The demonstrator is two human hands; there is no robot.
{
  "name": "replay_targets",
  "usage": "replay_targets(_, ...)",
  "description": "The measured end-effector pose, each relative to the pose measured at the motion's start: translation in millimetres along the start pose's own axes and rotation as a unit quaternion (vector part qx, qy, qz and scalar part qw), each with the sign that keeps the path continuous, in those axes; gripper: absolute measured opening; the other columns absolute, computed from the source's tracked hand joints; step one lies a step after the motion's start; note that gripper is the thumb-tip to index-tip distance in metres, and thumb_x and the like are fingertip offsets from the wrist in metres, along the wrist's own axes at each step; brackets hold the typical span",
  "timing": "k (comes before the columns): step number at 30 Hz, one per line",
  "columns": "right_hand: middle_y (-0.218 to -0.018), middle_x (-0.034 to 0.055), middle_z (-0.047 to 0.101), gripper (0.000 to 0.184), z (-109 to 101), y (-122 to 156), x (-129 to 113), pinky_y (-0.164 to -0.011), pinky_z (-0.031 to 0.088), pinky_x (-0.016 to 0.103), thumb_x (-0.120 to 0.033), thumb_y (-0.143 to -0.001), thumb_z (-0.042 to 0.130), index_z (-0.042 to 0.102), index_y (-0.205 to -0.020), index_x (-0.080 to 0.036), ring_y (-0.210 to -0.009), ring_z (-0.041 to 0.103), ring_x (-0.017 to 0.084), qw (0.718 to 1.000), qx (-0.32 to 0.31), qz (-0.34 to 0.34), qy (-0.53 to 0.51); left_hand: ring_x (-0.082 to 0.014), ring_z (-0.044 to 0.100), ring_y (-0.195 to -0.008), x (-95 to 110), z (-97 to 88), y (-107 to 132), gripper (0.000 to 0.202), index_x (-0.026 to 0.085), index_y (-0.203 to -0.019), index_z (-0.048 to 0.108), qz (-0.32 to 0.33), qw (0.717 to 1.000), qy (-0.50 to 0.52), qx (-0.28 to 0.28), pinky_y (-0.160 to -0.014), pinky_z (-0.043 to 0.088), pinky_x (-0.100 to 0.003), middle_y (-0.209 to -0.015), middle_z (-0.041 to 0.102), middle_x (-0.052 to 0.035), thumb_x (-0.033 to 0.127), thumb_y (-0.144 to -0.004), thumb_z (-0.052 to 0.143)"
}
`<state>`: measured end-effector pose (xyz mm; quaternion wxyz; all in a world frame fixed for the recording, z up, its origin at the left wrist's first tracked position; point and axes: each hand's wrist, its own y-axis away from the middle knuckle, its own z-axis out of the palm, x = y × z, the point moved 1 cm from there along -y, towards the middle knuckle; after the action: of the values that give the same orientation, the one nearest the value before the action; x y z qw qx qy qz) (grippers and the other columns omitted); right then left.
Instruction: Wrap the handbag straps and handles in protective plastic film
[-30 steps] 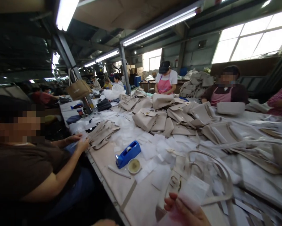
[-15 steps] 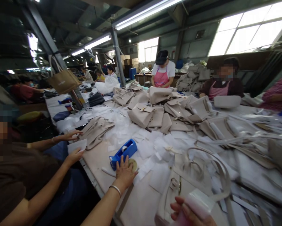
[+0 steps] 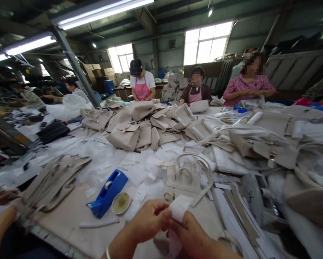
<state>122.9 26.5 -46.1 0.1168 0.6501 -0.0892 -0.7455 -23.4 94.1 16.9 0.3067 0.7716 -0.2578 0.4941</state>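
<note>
Low in the middle of the view, my left hand [image 3: 147, 221] and my right hand [image 3: 190, 233] meet, both pinching a small white slip of paper or film [image 3: 179, 208]. A bangle sits on my left wrist. Just beyond the hands lies a beige handbag [image 3: 183, 178] with its handles looped upward. To the left of my left hand stand a blue tape dispenser [image 3: 107, 193] and a small round dish [image 3: 120, 203].
The long table [image 3: 77, 230] is strewn with white paper pieces, beige bags [image 3: 129, 135] and straps. A co-worker's hands [image 3: 1, 201] work at the left edge. Several people stand or sit across the table, one in a pink apron [image 3: 142, 84].
My left hand has left the tape dispenser and joined the right hand on the white slip. The camera has swung right and down; the neighbouring person is mostly out of view.
</note>
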Motion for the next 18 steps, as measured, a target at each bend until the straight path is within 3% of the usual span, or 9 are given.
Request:
replay_targets(2, -0.075, 0.0041, 0.068, 0.021, -4, 5, -3, -0.062, 0.043, 0.027, -0.035, -0.074, 0.067, 0.071, -0.080, -0.015, -0.069, 0.059, 0.019, 1.000, -0.021, -0.006, 0.009, -0.0195, 0.063, -0.081, 4, 18.2, 0, 0.045, 0.015, -0.103, 0.070, 0.005, 0.999, 0.039, 0.005, -0.074, 0.050, -0.026, -0.087, 0.070, -0.0057, 0.053, -0.079, 0.066)
replay_targets(4, -0.068, 0.0024, 0.064, 0.019, -8, 9, -6, -0.057, 0.040, 0.026, -0.032, -0.073, 0.065, 0.069, -0.077, -0.014, -0.062, 0.055, 0.016, 0.999, -0.026, 0.014, -0.023, -0.0242, 0.061, -0.103, -3, 29.3, 3, 0.057, 0.019, -0.124, 0.061, 0.013, 0.995, 0.064, 0.082, -0.090, 0.049, -0.031, -0.113, 0.067, -0.0094, 0.045, -0.075, 0.073)
replay_targets(6, -0.062, 0.0013, 0.060, 0.021, -10, 12, -8, -0.055, 0.037, 0.025, -0.034, -0.074, 0.063, 0.067, -0.072, -0.013, -0.057, 0.050, 0.014, 0.997, -0.031, 0.028, -0.057, -0.0256, 0.055, -0.118, -13, 36.4, 7, 0.060, 0.023, -0.134, 0.054, 0.023, 0.985, 0.087, 0.146, -0.101, 0.044, -0.035, -0.129, 0.059, -0.0103, 0.042, -0.079, 0.070)
replay_targets(8, -0.060, 0.0005, 0.058, 0.022, -9, 15, -10, -0.054, 0.036, 0.024, -0.035, -0.074, 0.062, 0.066, -0.071, -0.013, -0.056, 0.048, 0.013, 0.995, -0.042, 0.021, -0.083, -0.0251, 0.055, -0.118, -17, 42.0, 10, 0.048, 0.024, -0.128, 0.059, 0.042, 0.981, 0.100, 0.160, -0.101, 0.044, -0.035, -0.129, 0.058, -0.0100, 0.040, -0.083, 0.067)
replay_targets(12, -0.053, -0.0035, 0.049, 0.017, -5, 19, -8, -0.048, 0.028, 0.022, -0.030, -0.070, 0.061, 0.061, -0.063, -0.015, -0.050, 0.039, 0.009, 0.996, -0.058, 0.015, -0.069, -0.0238, 0.061, -0.103, -13, 51.3, 13, 0.022, 0.019, -0.089, 0.070, 0.055, 0.977, 0.131, 0.158, -0.090, 0.049, -0.032, -0.110, 0.065, -0.0094, 0.036, -0.076, 0.074)
replay_targets(15, -0.051, -0.0035, 0.047, 0.020, -3, 21, -4, -0.047, 0.028, 0.021, -0.031, -0.070, 0.060, 0.060, -0.058, -0.015, -0.048, 0.039, 0.009, 0.994, -0.086, 0.012, -0.061, -0.0270, 0.060, -0.110, -14, 57.8, 15, 0.025, 0.017, -0.069, 0.066, 0.037, 0.955, 0.221, 0.195, -0.094, 0.048, -0.033, -0.112, 0.066, -0.0104, 0.037, -0.068, 0.081)
replay_targets(18, -0.052, -0.0017, 0.053, 0.023, -2, 23, 1, -0.048, 0.032, 0.022, -0.036, -0.070, 0.062, 0.063, -0.059, -0.016, -0.050, 0.046, 0.011, 0.988, -0.115, 0.025, -0.100, -0.0297, 0.063, -0.108, -26, 65.9, 18, 0.029, 0.018, -0.069, 0.070, -0.015, 0.930, 0.311, 0.194, -0.087, 0.053, -0.037, -0.128, 0.063, -0.0126, 0.041, -0.061, 0.086)
